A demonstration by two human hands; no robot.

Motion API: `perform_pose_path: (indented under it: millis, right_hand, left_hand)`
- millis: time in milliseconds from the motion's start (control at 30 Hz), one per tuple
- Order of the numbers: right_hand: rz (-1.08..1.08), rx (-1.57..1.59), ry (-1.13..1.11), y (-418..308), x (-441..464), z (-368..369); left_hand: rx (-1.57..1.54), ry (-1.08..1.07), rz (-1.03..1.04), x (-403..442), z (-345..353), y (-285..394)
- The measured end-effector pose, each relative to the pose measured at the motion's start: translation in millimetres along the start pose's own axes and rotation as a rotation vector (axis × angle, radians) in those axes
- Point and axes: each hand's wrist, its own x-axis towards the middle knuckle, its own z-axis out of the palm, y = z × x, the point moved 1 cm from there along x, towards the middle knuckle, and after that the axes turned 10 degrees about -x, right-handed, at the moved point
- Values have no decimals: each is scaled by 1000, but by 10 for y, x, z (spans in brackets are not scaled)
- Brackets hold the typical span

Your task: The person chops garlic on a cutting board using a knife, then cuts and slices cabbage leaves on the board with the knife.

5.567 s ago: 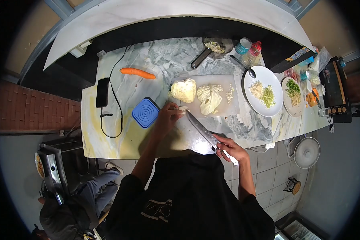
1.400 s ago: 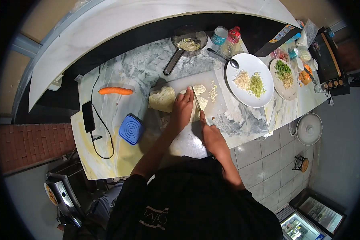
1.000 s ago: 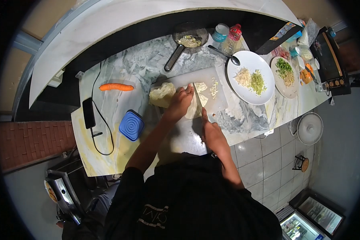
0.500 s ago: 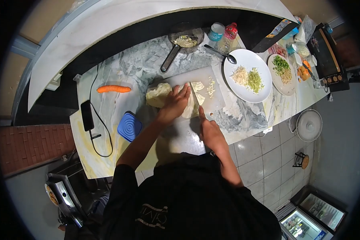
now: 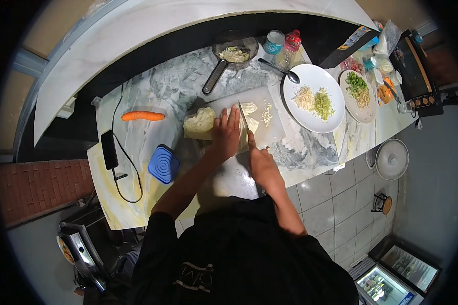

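A pale cabbage piece lies on the white cutting board. My left hand rests on the cabbage's right part, its fingers stretched out flat and pointing away from me. In my right hand is the handle of a kitchen knife; the blade stands just right of my left fingertips, against the cut edge. Loose cabbage slices lie to the right of the blade. Small chopped white bits are scattered further right on the board. My left hand hides part of the cabbage.
A carrot, a phone with a cable and a blue lid lie to the left. Behind the board stands a small pan. On the right are a white plate with chopped heaps, a spoon and a second plate.
My left fingers have straightened and lie flatter on the cabbage. The right hand and knife have shifted slightly left and toward me. The cut slices lie a little apart from the blade.
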Motion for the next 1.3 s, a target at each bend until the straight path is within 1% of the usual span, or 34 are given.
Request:
perform_pose_path:
  millis: [67,167,267,400,600,700,767,800,867,1000,1167,1300]
  right_hand:
    - [15,-12,35,-60,-40,50]
    - [37,-4,72,-122,-45,108]
    - [3,-62,31,-157,-63,118]
    - [25,-78,19,-211,-94,140]
    - [36,-88,58,-220,-135,212]
    - [69,-140,5,-191,-161,280]
    - [47,-139,58,-196,-193,274]
    - [48,-139,57,-202,-198,273]
    - [73,-113,-23,-213,-206,281]
    - [84,-102,-32,-256,-247,311]
    - [78,-75,25,-279,-295,364]
    - [109,-71,-40,-284,-369,353]
  left_hand:
    - [70,24,-20,-13,43,27]
    - [48,43,-55,-2,71,45]
    - [82,35,-45,7,57,52]
    - [99,14,-30,-2,-6,62]
    - [51,-16,-30,6,-17,54]
    - [11,-43,-30,3,-30,59]
    - [6,-63,-25,5,-34,48]
    - [5,-64,-25,5,-47,50]
    - [-6,-105,-28,5,-74,59]
    - [-26,-127,-26,4,-102,64]
    - [-14,-89,-20,0,-45,51]
    - [-20,-91,-22,-2,-24,41]
